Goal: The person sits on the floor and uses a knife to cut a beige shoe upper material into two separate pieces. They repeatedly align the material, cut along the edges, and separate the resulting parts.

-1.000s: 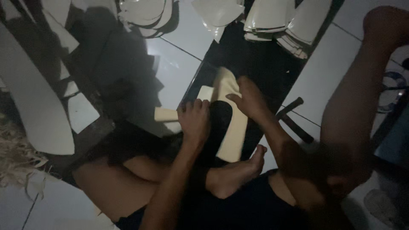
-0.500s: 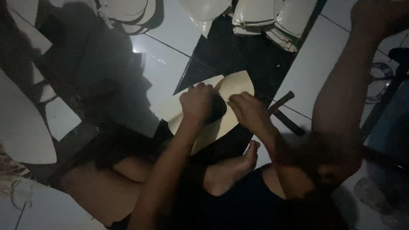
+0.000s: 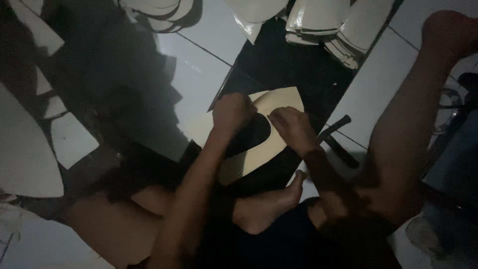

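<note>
Now swung round flatter on the black mat on the floor, lying pinned under both hands, left hand and right hand pressing fingers-curled onto the cream sheet, steadying it.

Matt cream card-like sheet on matt black mat; glossy white floor tiles; stacked pale matt cut pieces.

Dim room, white tiled floor (deeply shadowed).
</note>
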